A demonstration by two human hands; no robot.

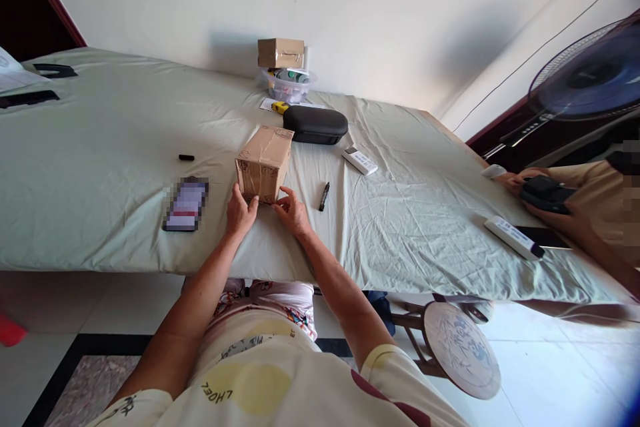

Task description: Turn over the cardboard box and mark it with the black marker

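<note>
A brown cardboard box (265, 167) stands on the cloth-covered table in front of me, with dark doodles at its corners and clear tape over it. My left hand (243, 212) grips its near lower left corner, the thumb against the front face. At the lower right corner, my right hand (294, 213) holds the box with thumb and bent fingers. A black marker (325, 197) lies to the right of my right hand, and its apparent black cap (187, 157) lies left of the box. Left of my left hand is a phone (187, 205) with a blurred screen.
Behind the box sit a black hard case (316, 124), a yellow tape measure (280, 107) and a plastic tub (293, 90) topped by another box (281, 53). A white device (360, 161) lies to the right. Another person's hands (560, 203) hold a dark object at the far right.
</note>
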